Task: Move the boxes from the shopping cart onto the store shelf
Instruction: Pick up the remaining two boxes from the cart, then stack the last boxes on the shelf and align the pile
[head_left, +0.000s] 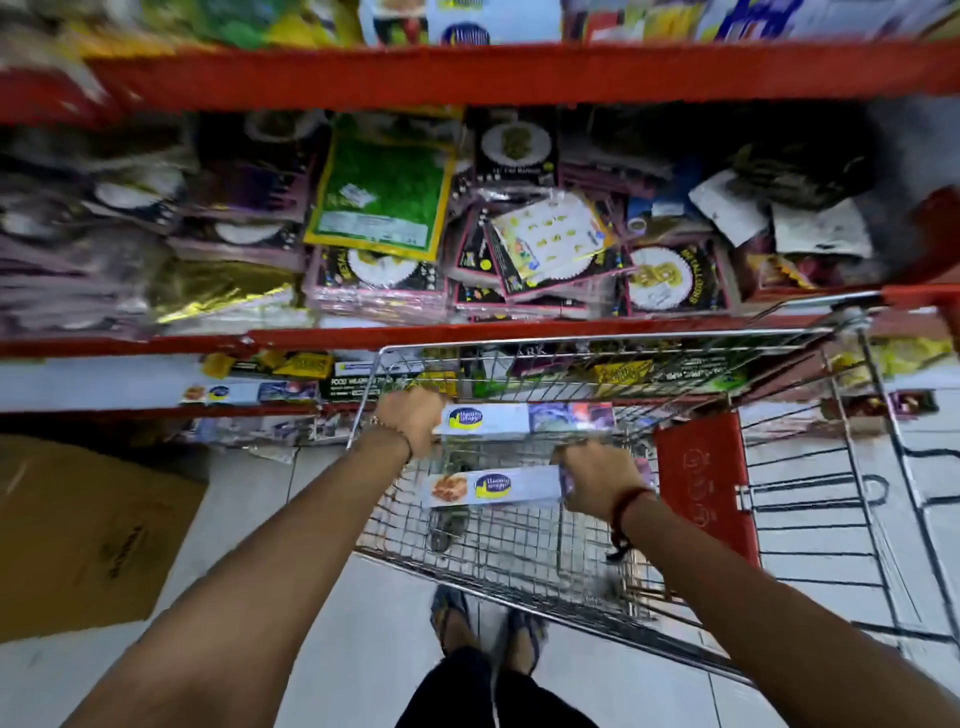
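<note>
Both my hands are inside the wire shopping cart (519, 561). My left hand (410, 418) grips the left end of a long white foil-wrap box (524, 418) near the cart's far side. My right hand (597, 480) grips the right end of a second long white box (493, 488) with a blue-yellow logo, nearer to me. The red store shelf (291, 340) stands just beyond the cart. More of the same boxes (249, 392) lie on its lower level at the left.
The middle shelf is crowded with flat packets and a green packet (384, 192). A cardboard box (88, 535) lies on the floor at left. The cart's red child seat flap (701, 483) is at right. My feet (483, 623) stand on white tiles behind the cart.
</note>
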